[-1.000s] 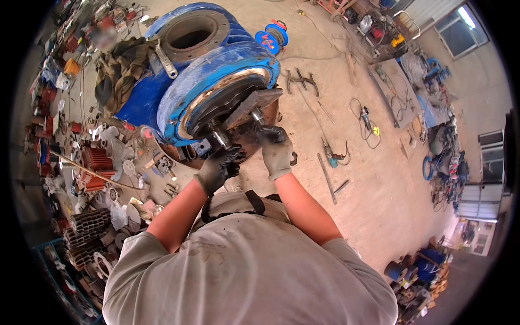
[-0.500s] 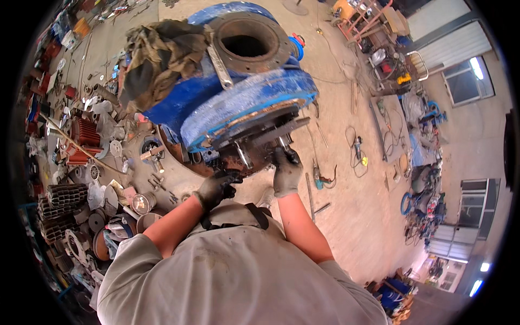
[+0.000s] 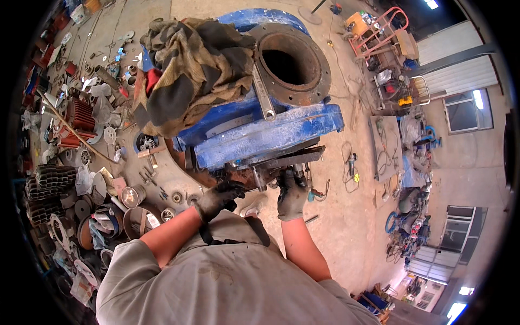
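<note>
Two metal studs [image 3: 259,179]: left hand [image 3: 218,201] grip empty, loosely spread; right hand [image 3: 292,197] grip touches one, pinch unclear. One wrench [image 3: 263,95] at twelve o'clock, marking illegible.

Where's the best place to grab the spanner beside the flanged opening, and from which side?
Probably the lower shank of the spanner, just above its ring end, from the person's side: that end points toward the person over the blue casing, while the upper part sits between the camouflage cloth and the rusty flange.
</note>
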Tool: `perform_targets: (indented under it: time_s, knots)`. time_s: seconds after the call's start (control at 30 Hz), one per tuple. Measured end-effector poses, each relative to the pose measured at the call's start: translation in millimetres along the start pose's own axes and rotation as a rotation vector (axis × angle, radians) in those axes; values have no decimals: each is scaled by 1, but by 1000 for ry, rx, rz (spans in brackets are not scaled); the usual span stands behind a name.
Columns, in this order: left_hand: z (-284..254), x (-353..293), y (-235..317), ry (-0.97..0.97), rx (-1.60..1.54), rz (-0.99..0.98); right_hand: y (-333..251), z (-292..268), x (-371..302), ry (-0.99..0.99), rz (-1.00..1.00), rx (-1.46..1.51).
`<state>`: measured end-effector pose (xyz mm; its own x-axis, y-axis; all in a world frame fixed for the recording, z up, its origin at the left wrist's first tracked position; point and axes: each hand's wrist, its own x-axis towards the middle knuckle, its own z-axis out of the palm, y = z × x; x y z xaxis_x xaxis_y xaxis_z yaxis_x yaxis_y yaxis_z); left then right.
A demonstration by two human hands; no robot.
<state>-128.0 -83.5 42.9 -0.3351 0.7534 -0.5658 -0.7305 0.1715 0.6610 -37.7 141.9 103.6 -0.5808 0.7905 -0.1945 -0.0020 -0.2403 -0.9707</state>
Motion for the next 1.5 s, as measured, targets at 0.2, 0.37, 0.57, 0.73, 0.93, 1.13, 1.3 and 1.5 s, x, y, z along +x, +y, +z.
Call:
perform_targets:
  time_s: [0.2, 0.37, 0.57, 0.73, 0.93, 1.13, 1.3, 1.5]
  knots:
    - [3, 7, 7, -98, 112, 0, -2, -1, 3, 10, 114, 55]
    - [32, -6, 31, -171, 107, 74, 5, -6, 7, -53, 29, 40]
    - [72, 44, 12, -83, 434, 541, 10, -12, 11, -105, 71, 135]
    - [91, 60, 32, -130, 153, 417, 3, -23, 16, -269, -243, -463]
    - [96, 71, 18, 92, 498, 613, -5, -23, 18, -340, -579, -813]
    - [97, 65, 14, 68, 425, 596, 17, -34, 20, -353, -219, -535]
    - [85, 57, -1, -9, 89, 413, 5, -19, 18, -349, -251, -486]
    - [62, 49, -25, 130, 232, 548, 35, -30, 23, -420, 183, 220]
